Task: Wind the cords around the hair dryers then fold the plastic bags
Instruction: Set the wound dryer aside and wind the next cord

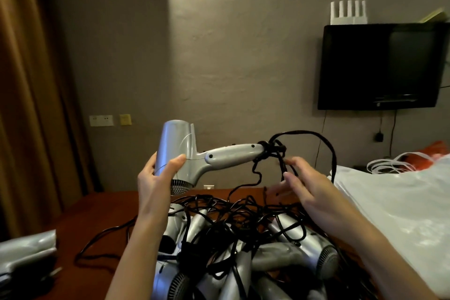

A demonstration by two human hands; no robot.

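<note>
I judge that the task is near its beginning. I hold one silver hair dryer (194, 153) up in the air, and its black cord (314, 136) has only a few turns bunched at the end of the handle, with a long loop hanging free to the right and a strand running down. Below it, on the dark red bed cover (80, 212), a pile of other hair dryers (243, 251) lies with the cords all tangled together, so I think most of the winding is not yet done. The plastic bags (401, 202) lie flat in a stack at the right, and I cannot tell if any is folded. My left hand (155, 178) grips the barrel of the dryer, the thumb on the near side and the fingers curled behind it. My right hand (304, 182) is well apart from the left, under the cord bunch; it is blurred, the fingers look spread and loose, the cord passes close by them, and I cannot tell if they pinch it.
</note>
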